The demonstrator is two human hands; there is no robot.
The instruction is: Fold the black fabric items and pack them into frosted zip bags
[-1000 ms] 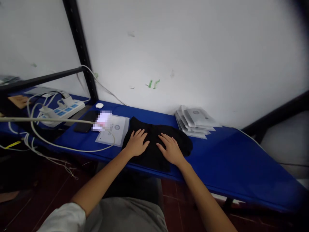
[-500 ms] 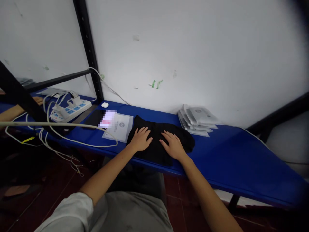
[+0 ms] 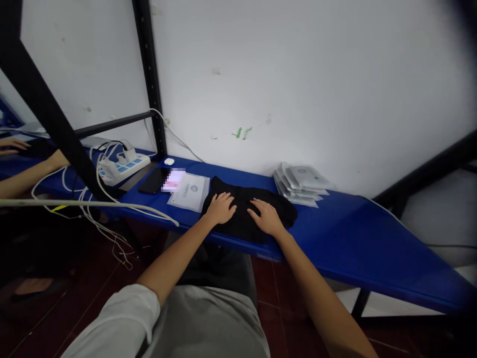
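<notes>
A black folded cloth (image 3: 244,199) lies on the blue table (image 3: 346,233) in front of me. My left hand (image 3: 220,208) rests flat on its left part, fingers spread. My right hand (image 3: 265,217) lies flat on its right part, fingers stretched out. Neither hand holds anything. Left of the cloth is a flat white packet (image 3: 190,191), and beyond it a dark phone (image 3: 152,180) with a lit screen.
A stack of white packets (image 3: 301,183) lies at the wall behind the cloth. A power strip (image 3: 124,165) with white cables, a small white case (image 3: 169,161) and black frame posts (image 3: 151,79) are at the left. Another person's arm (image 3: 26,171) reaches in at far left.
The view has swung up and to the left, so the table sits lower-right in the picture. Both hands stay flat on the black cloth. Another person's arm has come into sight at the left.
</notes>
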